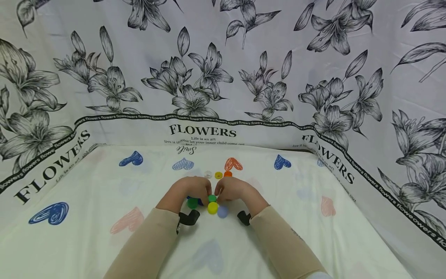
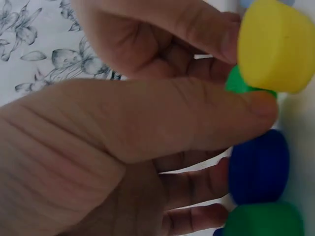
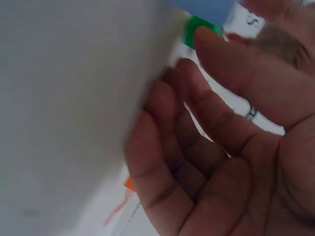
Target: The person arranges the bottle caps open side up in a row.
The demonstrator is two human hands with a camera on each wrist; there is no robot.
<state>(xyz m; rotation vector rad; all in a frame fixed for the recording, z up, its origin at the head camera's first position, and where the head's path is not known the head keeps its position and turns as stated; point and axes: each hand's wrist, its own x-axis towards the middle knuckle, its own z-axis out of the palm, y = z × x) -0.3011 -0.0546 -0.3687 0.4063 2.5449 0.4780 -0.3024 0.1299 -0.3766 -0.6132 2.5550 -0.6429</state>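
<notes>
Both bare hands meet over a cluster of plastic bottle caps on a white cloth. My left hand [image 1: 196, 187] has its thumb against the small green cap [image 1: 212, 198] and pinches it; the index fingertip is hidden behind the thumb. My right hand [image 1: 231, 190] is just right of that cap, its fingers loosely bent and its thumb apart from them, nothing held. In front are a yellow cap [image 1: 212, 208] and a light blue cap [image 1: 222, 211]. Below the left fingers are a dark blue cap [image 2: 259, 167] and a larger green cap [image 1: 192, 203].
Beyond the hands lie a clear cap [image 1: 208, 174], a yellow ring-like cap [image 1: 218, 175] and an orange cap [image 1: 228, 174]. The heart-printed cloth [image 1: 87, 248] covers the surface. A flower-printed curtain [image 1: 244, 131] rises at the back and both sides.
</notes>
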